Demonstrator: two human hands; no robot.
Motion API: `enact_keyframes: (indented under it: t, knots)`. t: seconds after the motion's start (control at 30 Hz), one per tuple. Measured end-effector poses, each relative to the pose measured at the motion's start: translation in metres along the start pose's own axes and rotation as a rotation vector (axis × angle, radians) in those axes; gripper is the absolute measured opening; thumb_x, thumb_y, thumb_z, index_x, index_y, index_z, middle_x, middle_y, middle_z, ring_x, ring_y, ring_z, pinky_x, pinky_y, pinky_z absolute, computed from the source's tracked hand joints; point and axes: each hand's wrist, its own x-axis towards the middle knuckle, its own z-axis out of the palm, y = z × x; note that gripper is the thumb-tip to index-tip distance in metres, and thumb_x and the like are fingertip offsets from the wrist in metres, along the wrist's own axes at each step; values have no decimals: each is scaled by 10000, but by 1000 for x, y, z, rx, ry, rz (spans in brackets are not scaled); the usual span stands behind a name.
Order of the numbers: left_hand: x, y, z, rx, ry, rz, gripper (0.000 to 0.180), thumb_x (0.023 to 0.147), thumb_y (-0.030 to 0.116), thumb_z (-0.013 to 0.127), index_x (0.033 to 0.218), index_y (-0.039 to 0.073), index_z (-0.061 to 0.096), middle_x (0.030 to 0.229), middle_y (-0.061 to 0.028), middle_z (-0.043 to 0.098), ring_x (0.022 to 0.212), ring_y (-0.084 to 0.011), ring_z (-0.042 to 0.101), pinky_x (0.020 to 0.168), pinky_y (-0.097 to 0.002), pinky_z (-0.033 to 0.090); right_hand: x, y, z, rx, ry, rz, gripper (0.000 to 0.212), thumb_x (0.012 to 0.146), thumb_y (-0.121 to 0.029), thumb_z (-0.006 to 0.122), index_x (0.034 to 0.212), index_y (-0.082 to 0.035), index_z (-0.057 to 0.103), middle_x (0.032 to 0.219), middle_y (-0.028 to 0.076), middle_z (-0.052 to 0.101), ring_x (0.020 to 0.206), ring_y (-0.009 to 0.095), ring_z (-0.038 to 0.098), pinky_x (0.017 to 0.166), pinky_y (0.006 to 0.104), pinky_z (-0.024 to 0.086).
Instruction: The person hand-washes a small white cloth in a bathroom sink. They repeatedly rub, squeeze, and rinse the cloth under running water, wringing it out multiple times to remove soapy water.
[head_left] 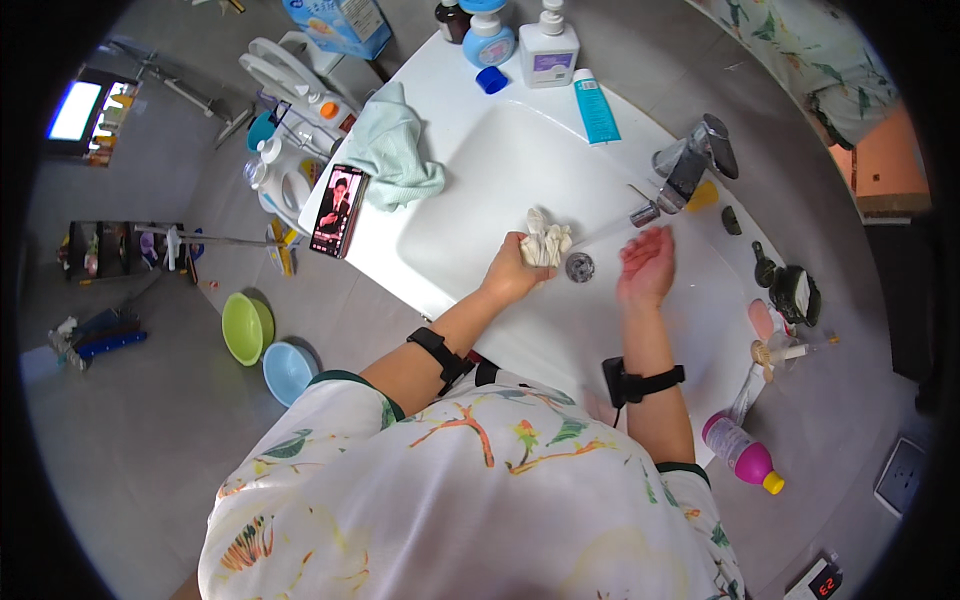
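Over the white sink basin (470, 190), my left hand (512, 270) is closed on a crumpled off-white cloth (546, 243), which bunches out above the fingers. Just right of the cloth lies the round metal drain (580, 267). My right hand (648, 266) is palm up below the chrome faucet (686, 172), with its fingers loosely bent and nothing in it. From the faucet's spout a thin, faint stream seems to run toward the cloth. Each of my forearms wears a black strap.
A pale green towel (395, 150) and a phone (338, 210) lie on the left counter. Along the back stand a white pump bottle (549, 50), a blue pump bottle (488, 40) and a teal tube (596, 108). A pink bottle (740, 450) lies at right; green (247, 328) and blue (291, 373) basins sit lower left.
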Motion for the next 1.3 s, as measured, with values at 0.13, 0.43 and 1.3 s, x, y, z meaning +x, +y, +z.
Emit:
enact_keyframes:
  t: [0.13,0.43,1.3]
  knots:
    - [-1,-7,-11,61,69,-38,787,652,252,814,1219,-55,363,1077,-220,579,986,-289,595,854,-344,474,7,51,0,-44,180,336,210,901,-281,538,764,-123,553,620,-10,516,526,139,465,518,259,407]
    - [-11,15,-13,171,25,-63,784,648,268,810,1223,-51,383,1077,-222,587,997,-305,595,861,-357,469,55,46,11,-26,16,514,324,934,-294,494,652,-168,396,546,-41,390,486,125,399,457,264,367]
    - [61,61,71,-923,-91,-303,351,912,266,474,1143,16,558,1174,-81,557,1016,-209,555,927,-329,438,57,49,7,22,0,270,152,889,-172,513,822,-42,554,724,48,573,601,137,541,531,226,446]
